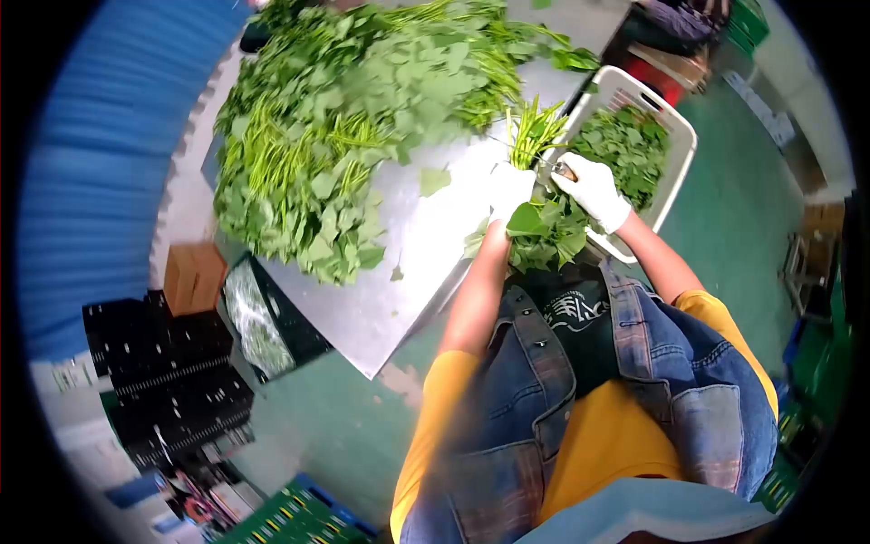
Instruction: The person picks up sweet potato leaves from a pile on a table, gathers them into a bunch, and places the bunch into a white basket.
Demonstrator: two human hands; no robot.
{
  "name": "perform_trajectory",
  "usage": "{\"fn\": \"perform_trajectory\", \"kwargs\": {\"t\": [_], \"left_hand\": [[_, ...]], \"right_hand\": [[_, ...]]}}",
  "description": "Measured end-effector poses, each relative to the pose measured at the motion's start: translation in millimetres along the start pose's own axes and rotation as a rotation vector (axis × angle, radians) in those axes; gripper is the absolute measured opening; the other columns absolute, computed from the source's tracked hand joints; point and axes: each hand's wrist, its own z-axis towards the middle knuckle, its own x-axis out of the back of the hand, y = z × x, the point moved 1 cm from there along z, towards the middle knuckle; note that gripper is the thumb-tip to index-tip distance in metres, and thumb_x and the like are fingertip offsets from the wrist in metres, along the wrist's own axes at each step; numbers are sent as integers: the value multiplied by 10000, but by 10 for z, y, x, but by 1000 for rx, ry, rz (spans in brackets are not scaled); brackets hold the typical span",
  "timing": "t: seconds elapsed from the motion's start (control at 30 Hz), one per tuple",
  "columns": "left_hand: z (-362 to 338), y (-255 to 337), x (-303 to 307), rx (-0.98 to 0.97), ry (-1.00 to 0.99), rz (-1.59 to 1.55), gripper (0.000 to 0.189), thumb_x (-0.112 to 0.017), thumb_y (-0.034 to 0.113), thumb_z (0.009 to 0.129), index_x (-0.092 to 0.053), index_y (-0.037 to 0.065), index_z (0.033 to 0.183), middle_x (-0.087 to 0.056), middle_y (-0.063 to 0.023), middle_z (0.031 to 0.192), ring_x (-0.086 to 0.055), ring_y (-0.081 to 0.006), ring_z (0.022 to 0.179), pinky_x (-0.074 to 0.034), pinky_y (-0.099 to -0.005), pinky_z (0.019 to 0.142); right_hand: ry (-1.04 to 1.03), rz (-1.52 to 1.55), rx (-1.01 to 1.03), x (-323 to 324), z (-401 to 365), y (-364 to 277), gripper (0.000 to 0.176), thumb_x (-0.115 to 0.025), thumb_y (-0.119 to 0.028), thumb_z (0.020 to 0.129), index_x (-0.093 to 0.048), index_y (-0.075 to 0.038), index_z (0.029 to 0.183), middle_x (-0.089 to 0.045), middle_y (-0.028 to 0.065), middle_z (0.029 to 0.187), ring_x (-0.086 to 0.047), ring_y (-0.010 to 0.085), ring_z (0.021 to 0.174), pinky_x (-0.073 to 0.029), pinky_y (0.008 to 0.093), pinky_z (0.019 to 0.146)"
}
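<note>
My left hand (pixel 513 189), in a white glove, is closed round a bunch of leafy greens (pixel 535 136). The bunch's pale green stems point away from me and its broad leaves hang down toward my body. Close on the right, my white-gloved right hand (pixel 594 192) is closed on a small knife (pixel 564 170) with a dark handle; its blade is hard to make out beside the stems. A large heap of the same greens (pixel 362 118) covers the far and left parts of the metal table (pixel 421 236).
A white plastic basket (pixel 681 154) with cut leaves in it stands right of the table. At the left are a cardboard box (pixel 193 277), black crates (pixel 181 372) and a dark crate with a plastic-wrapped bundle (pixel 256 322). A green crate (pixel 290 517) lies at the bottom.
</note>
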Motion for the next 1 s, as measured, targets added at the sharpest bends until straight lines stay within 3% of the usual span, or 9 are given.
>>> {"fn": "perform_trajectory", "kwargs": {"t": [0.4,0.5,0.53,0.6,0.63,0.67,0.73,0.83,1.0], "left_hand": [[175,1035,-418,-69,-232,-49,299,-672,294,647,-663,13,749,-643,-199,743,-638,-327,720,-502,-378,651],[74,1328,-422,-141,-327,6,281,-688,252,643,-676,7,780,-645,-206,735,-648,-307,714,-505,-350,659],[24,1478,-352,65,-349,-66,258,-685,166,666,-657,-10,852,-655,-150,729,-639,-243,669,-498,-321,637],[-69,1642,-203,-14,-310,-392,277,-670,82,686,-626,-24,937,-650,-87,744,-604,-166,670,-486,-302,638],[-224,1752,64,-595,-140,183,305,-654,16,693,-610,-16,993,-632,-45,770,-563,-122,700,-474,-282,651],[119,1124,-285,-502,-76,59,281,-666,82,712,-628,-6,975,-642,-88,786,-594,-164,715,-477,-303,672],[-29,1882,302,-12,-222,-153,349,-676,181,728,-624,-7,1017,-648,-142,813,-615,-240,710,-486,-336,679],[106,1502,49,-459,-91,229,333,-655,227,740,-608,-5,973,-645,-184,817,-626,-311,732,-491,-386,684],[40,1557,-260,-344,93,479,128,-595,114,735,-508,40,793,-606,-163,743,-609,-351,745,-480,-432,670]], "right_hand": [[247,-77,-61,120,-135,1111,251,-603,-314,818,-535,-72,817,-596,120,742,-611,318,678,-484,389,609],[108,-146,-188,14,-261,1697,235,-583,-293,830,-571,-65,883,-620,151,807,-617,344,748,-488,416,660],[83,-150,-212,37,-370,1933,244,-573,-289,837,-591,-62,922,-630,163,838,-616,358,777,-489,425,682],[-138,-173,-600,131,-949,2599,335,-565,-316,832,-633,-76,1056,-642,202,902,-618,378,824,-484,444,743],[-107,-191,-716,132,-1332,2930,314,-574,-320,806,-659,-77,985,-646,209,852,-626,379,799,-487,452,735],[-23,-195,-758,185,-1575,3094,282,-576,-324,792,-670,-77,889,-647,205,793,-624,389,767,-492,456,714],[28,-265,-885,208,-1815,3390,283,-574,-337,790,-661,-72,836,-639,205,759,-619,395,757,-490,463,697],[244,-146,-831,445,-1557,3117,345,-570,-397,801,-628,-60,843,-619,206,747,-593,401,715,-467,451,648],[420,127,-342,793,-619,1468,234,-621,-259,846,-594,-64,971,-630,130,827,-601,257,681,-485,321,646]]}}
